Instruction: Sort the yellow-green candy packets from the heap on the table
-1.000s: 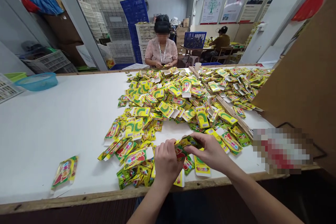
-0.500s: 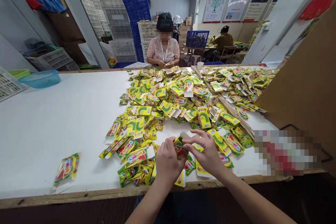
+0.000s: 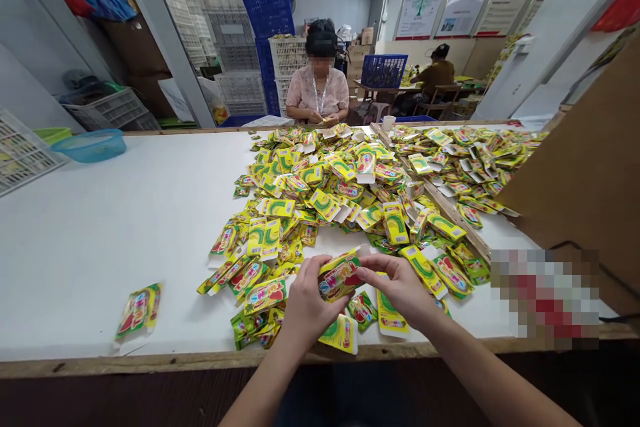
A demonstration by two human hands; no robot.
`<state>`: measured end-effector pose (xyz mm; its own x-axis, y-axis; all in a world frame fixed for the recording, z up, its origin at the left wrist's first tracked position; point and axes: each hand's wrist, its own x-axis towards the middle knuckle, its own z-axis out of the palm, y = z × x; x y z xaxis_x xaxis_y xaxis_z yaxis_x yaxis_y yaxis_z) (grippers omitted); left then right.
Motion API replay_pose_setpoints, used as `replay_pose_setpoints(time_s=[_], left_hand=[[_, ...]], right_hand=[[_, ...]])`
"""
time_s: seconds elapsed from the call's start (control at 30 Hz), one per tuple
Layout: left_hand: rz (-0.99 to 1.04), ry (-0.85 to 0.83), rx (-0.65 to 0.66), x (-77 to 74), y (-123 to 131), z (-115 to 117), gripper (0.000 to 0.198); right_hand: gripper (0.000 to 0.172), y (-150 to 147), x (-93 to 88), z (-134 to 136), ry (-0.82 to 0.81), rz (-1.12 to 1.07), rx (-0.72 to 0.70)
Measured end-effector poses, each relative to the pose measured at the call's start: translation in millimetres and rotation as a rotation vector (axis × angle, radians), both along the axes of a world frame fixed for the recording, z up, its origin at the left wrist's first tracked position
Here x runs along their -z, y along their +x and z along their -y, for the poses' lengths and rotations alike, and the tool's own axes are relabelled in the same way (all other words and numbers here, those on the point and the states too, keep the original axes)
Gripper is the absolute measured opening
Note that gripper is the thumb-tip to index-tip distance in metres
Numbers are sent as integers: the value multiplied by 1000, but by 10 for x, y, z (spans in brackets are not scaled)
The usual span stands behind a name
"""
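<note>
Both my hands hold one small yellow, green and red carton [image 3: 339, 275] just above the table's near edge. My left hand [image 3: 306, 303] grips its left side with thumb on top; my right hand [image 3: 400, 287] pinches its right end. A big heap of the same flat yellow-green cartons and sachets [image 3: 320, 193] spreads over the white table [image 3: 125, 227] beyond my hands. More of them lie under my wrists, and one filled packet [image 3: 139, 310] lies alone at the near left.
A second heap [image 3: 465, 160] lies past a wooden divider strip [image 3: 440, 203] on the right, beside a tall cardboard sheet [image 3: 590, 167]. A blue bowl [image 3: 93, 145] and white crates [image 3: 20, 157] stand far left. A person [image 3: 320, 90] sits opposite, handling cartons.
The carton in my hands has turned from edge-on to face-up and now shows its printed side. My hands stayed at the near edge. The camera shifted slightly.
</note>
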<state>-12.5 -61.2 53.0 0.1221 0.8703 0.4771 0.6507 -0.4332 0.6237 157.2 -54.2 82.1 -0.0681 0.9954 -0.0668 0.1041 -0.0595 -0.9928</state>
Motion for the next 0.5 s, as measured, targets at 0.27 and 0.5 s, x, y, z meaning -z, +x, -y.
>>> replay_pose_setpoints(time_s=[0.27, 0.5], left_hand=[[88, 102, -17, 89, 125, 90, 36], [250, -189, 108, 83, 66, 99, 44]], right_hand=[[35, -83, 26, 114, -18, 71, -204], [30, -96, 167, 18, 30, 100, -216]])
